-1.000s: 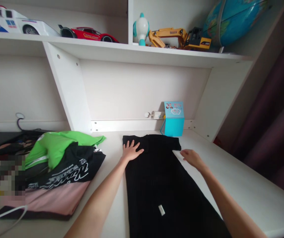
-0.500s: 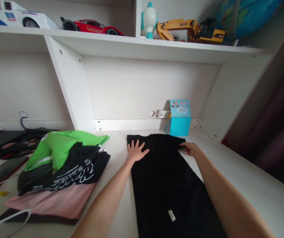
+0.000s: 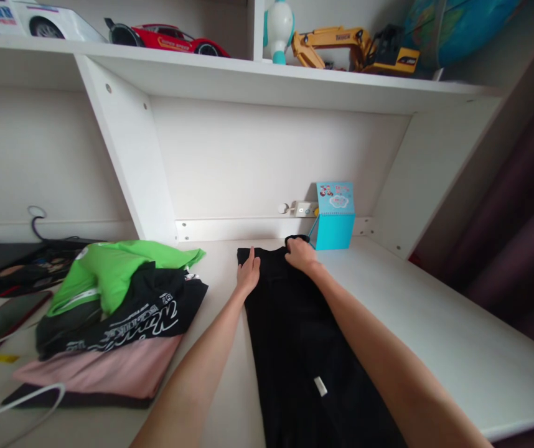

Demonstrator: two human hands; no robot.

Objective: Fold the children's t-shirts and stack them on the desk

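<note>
Plain black fabric garment (image 3: 295,348) lies approx. mid-worktop (white, smooth) (image 3: 439,323), far end close to the back edge, length running twd. the near edge & out of view. Small white rectangular tag (image 3: 320,386) shows on its lower part.

L hand (image 3: 249,274) rests on the garment's far L corner, index finger straight; other fingers partly hidden, so can't tell if they pinch or just press. R hand (image 3: 301,254) is clenched on a bunch of the same cloth at the far end, near the bright blue stand-up desk calendar (image 3: 335,230) by the back edge.

Folding looks partway, judging by the lie of the cloth: far R portion seems brought inward but isn't laid down; visible length isn't doubled over yet.

Twd. the worktop's L side, apart from the garment, sits a clothes pile: loose bright green cloth (image 3: 112,267) on top, black cloth w/ white lettering (image 3: 148,286) beneath, then pink cloth (image 3: 103,370) & dark cloth (image 3: 84,400) at bottom. Lower two look folded flat; green one doesn't.
</note>
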